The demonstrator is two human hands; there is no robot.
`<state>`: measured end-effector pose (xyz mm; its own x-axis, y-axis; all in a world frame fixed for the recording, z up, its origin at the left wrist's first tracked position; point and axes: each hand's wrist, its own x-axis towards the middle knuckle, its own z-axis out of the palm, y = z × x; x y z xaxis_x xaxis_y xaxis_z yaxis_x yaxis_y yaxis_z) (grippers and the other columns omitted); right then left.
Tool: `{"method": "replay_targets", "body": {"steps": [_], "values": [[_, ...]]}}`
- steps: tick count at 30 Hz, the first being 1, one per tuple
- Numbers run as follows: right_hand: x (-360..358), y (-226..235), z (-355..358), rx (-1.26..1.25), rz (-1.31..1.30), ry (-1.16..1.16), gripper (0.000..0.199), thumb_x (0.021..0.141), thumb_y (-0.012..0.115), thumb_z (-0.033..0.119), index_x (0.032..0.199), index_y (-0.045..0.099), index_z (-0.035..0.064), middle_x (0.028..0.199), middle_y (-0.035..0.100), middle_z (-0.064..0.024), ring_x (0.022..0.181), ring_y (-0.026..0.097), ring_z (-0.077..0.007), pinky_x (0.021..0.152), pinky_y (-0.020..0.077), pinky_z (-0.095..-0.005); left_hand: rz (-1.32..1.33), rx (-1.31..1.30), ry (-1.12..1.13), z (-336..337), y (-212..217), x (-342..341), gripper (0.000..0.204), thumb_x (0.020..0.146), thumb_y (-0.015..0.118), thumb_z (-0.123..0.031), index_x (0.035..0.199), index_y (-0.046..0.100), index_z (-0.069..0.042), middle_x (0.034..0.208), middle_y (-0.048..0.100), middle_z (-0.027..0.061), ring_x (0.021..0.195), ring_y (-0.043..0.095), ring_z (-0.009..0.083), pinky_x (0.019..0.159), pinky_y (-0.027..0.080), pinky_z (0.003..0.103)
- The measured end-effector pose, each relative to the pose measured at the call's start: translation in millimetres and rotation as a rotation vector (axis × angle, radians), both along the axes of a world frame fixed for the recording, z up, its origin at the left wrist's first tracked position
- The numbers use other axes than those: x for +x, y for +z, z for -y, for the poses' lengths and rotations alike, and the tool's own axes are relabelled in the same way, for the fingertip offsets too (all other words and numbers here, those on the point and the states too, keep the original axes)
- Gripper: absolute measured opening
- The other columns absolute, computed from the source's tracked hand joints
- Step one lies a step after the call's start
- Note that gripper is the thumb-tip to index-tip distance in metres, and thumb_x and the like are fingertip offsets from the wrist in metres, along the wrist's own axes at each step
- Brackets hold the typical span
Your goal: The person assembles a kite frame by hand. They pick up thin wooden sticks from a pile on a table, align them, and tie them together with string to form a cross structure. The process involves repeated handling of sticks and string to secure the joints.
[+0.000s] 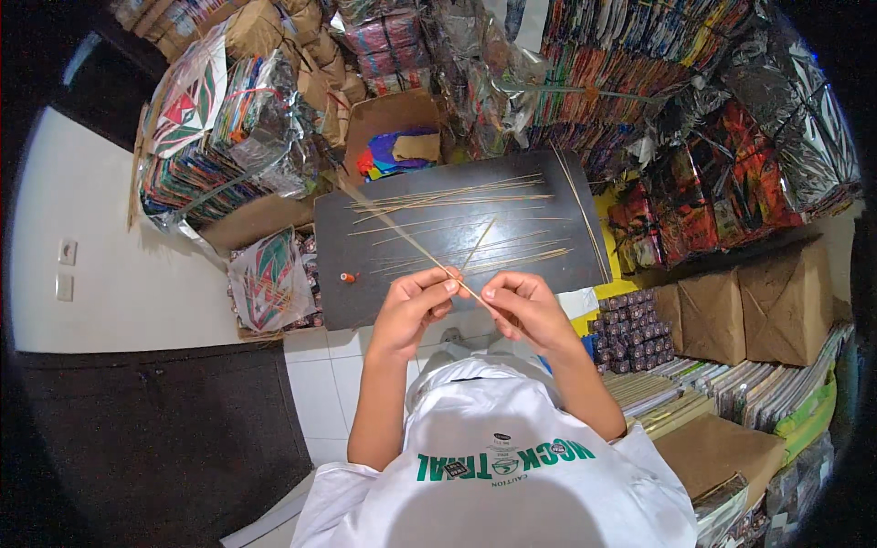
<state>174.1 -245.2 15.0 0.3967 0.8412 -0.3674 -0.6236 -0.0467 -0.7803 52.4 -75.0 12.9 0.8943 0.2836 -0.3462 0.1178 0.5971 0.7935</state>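
Observation:
My left hand and my right hand are raised in front of my chest, fingers pinched together. Both pinch one long thin bamboo stick that runs up and to the left from my fingers. A second, shorter stick rises from between the two hands. Below my hands lies a dark board with several more thin sticks spread across it. A small orange thread spool stands near the board's left edge.
Stacks of colourful paper kites and foil-wrapped bundles crowd the back and right. Brown paper packages and small dark spools sit at the right. A white wall is left, white floor tiles below.

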Motion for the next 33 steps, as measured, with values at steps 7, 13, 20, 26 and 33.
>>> {"method": "replay_targets", "body": {"steps": [7, 13, 20, 26, 33], "values": [[4.4, -0.5, -3.4, 0.053, -0.027, -0.013, 0.017, 0.097, 0.061, 0.023, 0.094, 0.062, 0.0070, 0.069, 0.051, 0.0046, 0.047, 0.038, -0.0004, 0.040, 0.0252, -0.0173, 0.026, 0.021, -0.030, 0.1, -3.3, -2.3, 0.018, 0.089, 0.068, -0.013, 0.102, 0.067, 0.000, 0.085, 0.069, 0.0061, 0.061, 0.044, 0.0041, 0.054, 0.033, 0.019], [10.5, -6.4, -5.7, 0.122, -0.304, 0.023, 0.018, 0.100, 0.055, 0.026, 0.093, 0.058, 0.0094, 0.065, 0.035, 0.0092, 0.048, 0.027, 0.0008, 0.041, 0.0192, -0.0171, 0.053, 0.004, -0.023, 2.0, 0.7, -5.4, 0.018, 0.090, 0.066, -0.012, 0.102, 0.067, 0.001, 0.084, 0.069, 0.0056, 0.061, 0.042, 0.0040, 0.055, 0.032, 0.019], [14.2, -16.5, -6.0, 0.189, -0.481, 0.049, 0.016, 0.102, 0.053, 0.024, 0.098, 0.059, 0.0099, 0.065, 0.030, 0.0103, 0.048, 0.023, 0.0000, 0.040, 0.0166, -0.0188, 0.086, -0.035, -0.054, -0.9, -0.2, -8.6, 0.018, 0.091, 0.067, -0.012, 0.103, 0.065, 0.000, 0.085, 0.069, 0.0068, 0.063, 0.047, 0.0040, 0.056, 0.034, 0.019], [19.5, -27.5, -5.3, 0.209, -0.608, 0.080, 0.017, 0.103, 0.052, 0.023, 0.105, 0.061, 0.0084, 0.064, 0.028, 0.0100, 0.047, 0.023, -0.0007, 0.040, 0.0175, -0.0198, 0.136, -0.061, -0.045, 2.6, 1.2, -8.8, 0.019, 0.091, 0.067, -0.013, 0.104, 0.064, 0.000, 0.086, 0.068, 0.0060, 0.064, 0.047, 0.0041, 0.057, 0.034, 0.019], [16.0, -27.9, -3.5, 0.214, -0.494, 0.117, 0.024, 0.101, 0.055, 0.020, 0.120, 0.058, 0.0057, 0.068, 0.032, 0.0091, 0.052, 0.027, -0.0014, 0.044, 0.0210, -0.0197, 0.130, -0.077, -0.036, 2.8, -1.8, -11.5, 0.016, 0.090, 0.066, -0.011, 0.102, 0.066, 0.000, 0.086, 0.068, 0.0057, 0.063, 0.045, 0.0030, 0.056, 0.033, 0.019]]}}
